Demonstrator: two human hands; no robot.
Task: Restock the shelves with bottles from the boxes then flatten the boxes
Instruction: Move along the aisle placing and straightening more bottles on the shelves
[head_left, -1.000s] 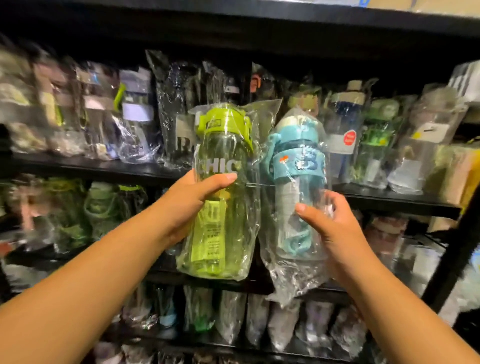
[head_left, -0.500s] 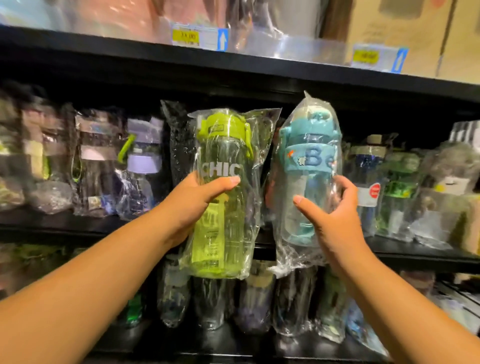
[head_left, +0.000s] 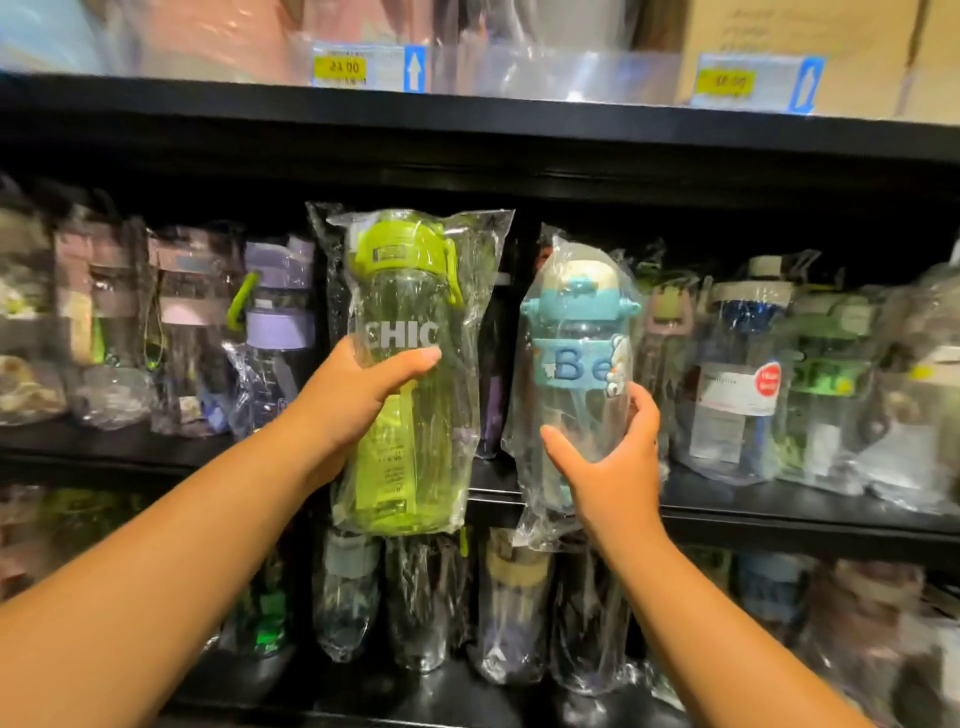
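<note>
My left hand (head_left: 353, 400) grips a green-lidded clear bottle (head_left: 410, 374) marked "CHIC", wrapped in a plastic bag and held upright in front of the middle shelf (head_left: 779, 501). My right hand (head_left: 608, 462) holds a blue-lidded bottle (head_left: 576, 358) with a blue "Be" band, also bagged, tilted slightly left. Its lower end sits at the level of the shelf's front edge, in the gap between the shelved bottles. Both bottles are side by side, a little apart.
Bagged bottles (head_left: 737, 374) line the middle shelf on both sides, with purple-lidded ones (head_left: 275, 332) at the left. More bottles (head_left: 426, 603) stand on the lower shelf. The top shelf (head_left: 519, 130) carries price tags (head_left: 363, 67) and a cardboard box (head_left: 841, 52).
The view has tilted upward. Both hands have pushed the bottles closer to the middle shelf; the blue bottle has dropped a little relative to the green one and turned slightly.
</note>
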